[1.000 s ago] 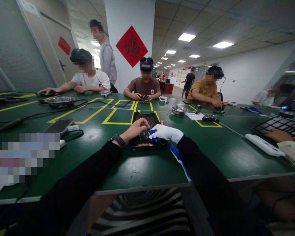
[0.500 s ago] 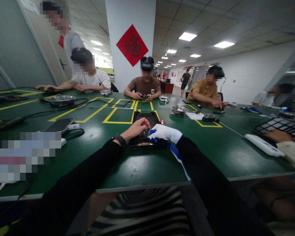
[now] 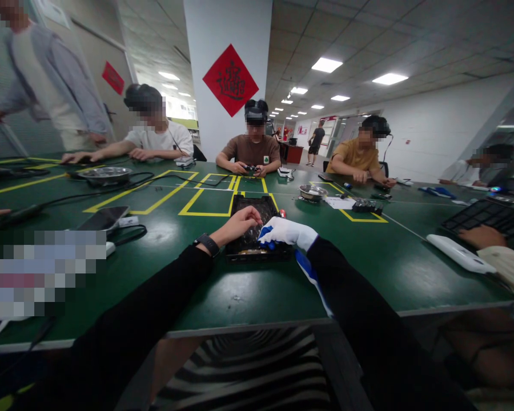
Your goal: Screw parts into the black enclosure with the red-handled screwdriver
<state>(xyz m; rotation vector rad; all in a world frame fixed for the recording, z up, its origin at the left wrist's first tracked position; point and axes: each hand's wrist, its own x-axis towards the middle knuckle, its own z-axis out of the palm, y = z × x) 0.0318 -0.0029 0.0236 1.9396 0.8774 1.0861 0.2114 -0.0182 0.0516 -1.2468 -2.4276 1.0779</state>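
Observation:
A black rectangular case (image 3: 257, 258), its inside dark and textured, lies on the green table between my hands. My left hand (image 3: 241, 224), bare with a dark watch at the wrist, reaches over the case's left side with its fingers curled and fingertips together. Opposite it, my right hand (image 3: 285, 232), in a white glove with blue finger pads, is closed over the right side of the case. What either hand grips is hidden or too small to make out. Just behind the gloved hand a small red thing (image 3: 282, 214) shows. Blue and white fabric (image 3: 312, 274) lies under my right forearm.
The green table (image 3: 235, 297) carries yellow tape outlines. A phone (image 3: 106, 218) and cables lie left; metal bowls (image 3: 312, 193) (image 3: 105, 174) stand farther back. A white device (image 3: 459, 253) is at the right, beside another person's hand (image 3: 483, 235). Several people sit around the table.
My hands and the case look almost unmoved. At the far left, a standing person has moved left and nearer.

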